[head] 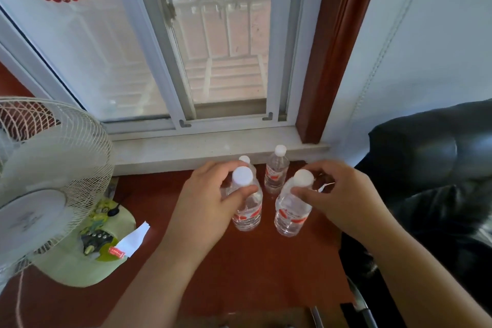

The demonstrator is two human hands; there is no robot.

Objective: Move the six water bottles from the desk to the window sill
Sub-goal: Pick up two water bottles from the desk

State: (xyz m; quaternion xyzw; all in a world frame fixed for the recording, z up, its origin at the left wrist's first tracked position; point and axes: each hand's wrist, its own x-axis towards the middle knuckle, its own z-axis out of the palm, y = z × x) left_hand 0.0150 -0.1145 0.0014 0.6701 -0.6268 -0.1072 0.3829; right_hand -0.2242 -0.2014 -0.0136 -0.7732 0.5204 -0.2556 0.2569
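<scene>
Several clear water bottles with white caps and red labels stand upright on the dark red desk point(255, 261). My left hand point(210, 200) grips the neck of the near left bottle point(247, 210). My right hand point(343, 194) holds the neck of the near right bottle point(291, 213). Behind them stands another bottle point(276, 170) near the sill, and the cap of a further bottle point(244, 159) shows behind my left fingers. The pale stone window sill point(186, 149) runs just beyond the desk, bare where I see it.
A white fan point(45, 184) on a pale green base stands at the left of the desk, with a folded white paper point(133, 239) beside it. A black leather chair point(431, 176) is at the right. The window frame point(181, 61) rises behind the sill.
</scene>
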